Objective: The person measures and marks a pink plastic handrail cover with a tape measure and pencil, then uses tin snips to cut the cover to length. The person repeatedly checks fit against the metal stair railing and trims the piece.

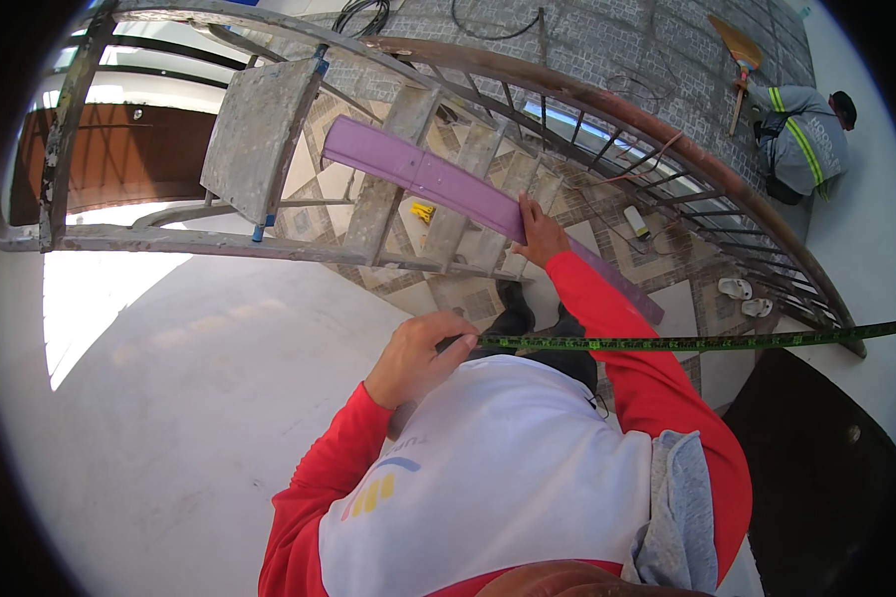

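The right hand (545, 235) grips the plank (418, 171), whose long axis slants across the ladder (376, 214) from upper left to lower right; the left hand (420, 348) (farther off) pinches the tape (687, 343).

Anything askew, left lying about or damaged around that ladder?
Nothing looks clearly broken. The purple board in the right hand slants across the ladder in view, whose surface is spattered and stained. Through the ladder, a small yellow item seems left on the tiles; white clogs sit unworn by the railing.
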The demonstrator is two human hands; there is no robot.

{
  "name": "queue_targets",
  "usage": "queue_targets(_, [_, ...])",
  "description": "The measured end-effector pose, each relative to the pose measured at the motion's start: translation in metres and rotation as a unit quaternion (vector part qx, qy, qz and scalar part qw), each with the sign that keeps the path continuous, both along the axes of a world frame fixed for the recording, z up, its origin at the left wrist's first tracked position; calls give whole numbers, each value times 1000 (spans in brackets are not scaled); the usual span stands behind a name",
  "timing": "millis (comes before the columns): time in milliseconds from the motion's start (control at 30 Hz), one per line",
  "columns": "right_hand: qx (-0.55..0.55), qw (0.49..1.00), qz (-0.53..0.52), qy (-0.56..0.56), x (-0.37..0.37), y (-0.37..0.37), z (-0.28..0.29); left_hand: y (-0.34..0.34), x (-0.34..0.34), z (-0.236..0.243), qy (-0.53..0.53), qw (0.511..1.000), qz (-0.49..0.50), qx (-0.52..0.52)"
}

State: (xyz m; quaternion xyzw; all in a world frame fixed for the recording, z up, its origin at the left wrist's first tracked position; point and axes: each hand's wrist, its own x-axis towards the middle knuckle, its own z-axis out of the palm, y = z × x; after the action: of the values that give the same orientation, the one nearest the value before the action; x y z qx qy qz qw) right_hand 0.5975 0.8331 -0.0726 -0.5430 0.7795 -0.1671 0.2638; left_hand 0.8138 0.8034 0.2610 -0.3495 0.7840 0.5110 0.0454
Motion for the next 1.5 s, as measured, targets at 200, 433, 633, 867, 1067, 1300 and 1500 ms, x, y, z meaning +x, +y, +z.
queue_targets(200, [-96, 985, -46, 136, 15, 28, -11, 2, 12, 1, -15, 1000, 7, 14])
queue_targets(433, [-62, 997, -26, 28, -2, 29, -13, 2, 23, 1, 8, 1000, 7, 0])
queue_targets(633, [7, 996, 22, 86, -34, 81, 70, -2, 26, 2, 62, 998, -23, 6])
queue_targets(867, [126, 974, 35, 185, -110, 137, 199, -3, 23, -2, 171, 985, -39, 5])
queue_targets(1067, [112, 939, 101, 311, -138, 97, 260, -9, 12, -6, 205, 976, -68, 4])
queue_targets(1300, [71, 919, 188, 338, -117, -5, 243, -12, 4, -1, 219, 974, -55, 12])
queue_targets(1500, [52, 931, 216, 290, -96, -69, 200, -7, 18, 12, 164, 985, 46, 6])
